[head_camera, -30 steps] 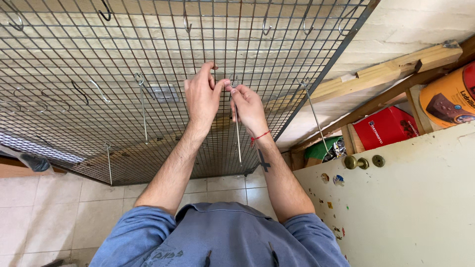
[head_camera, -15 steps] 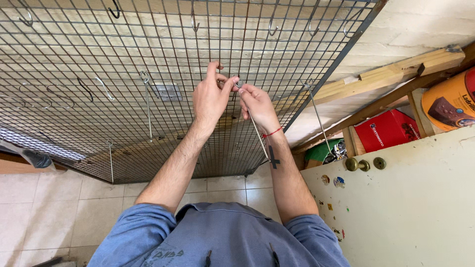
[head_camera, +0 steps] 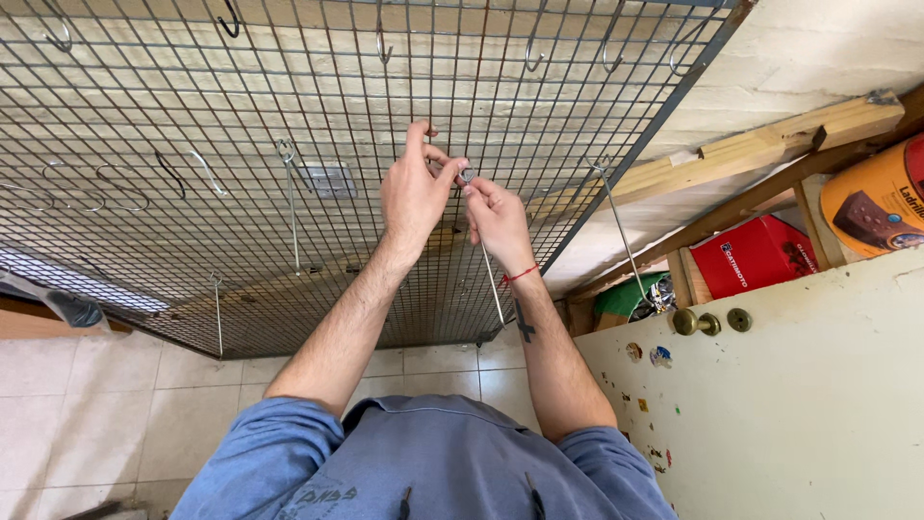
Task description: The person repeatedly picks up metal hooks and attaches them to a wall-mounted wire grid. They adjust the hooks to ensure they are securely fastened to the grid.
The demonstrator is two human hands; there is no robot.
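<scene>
Left hand: your left hand [head_camera: 412,197] was raised to the wire grid panel [head_camera: 192,116], fingers pinched together on the top of a thin metal rod [head_camera: 493,284].
Right hand: your right hand [head_camera: 499,220] sat just beside it, fingers closed on the same rod.
Rod: it hung down from the grid, past your right wrist.
Nearby: a similar hanging rod [head_camera: 621,236] farther right.

red box [head_camera: 756,267], orange round tin [head_camera: 881,204], right shelf

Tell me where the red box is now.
In the head view, the red box sits at the right, under the wooden beam, left of the orange container.
</scene>
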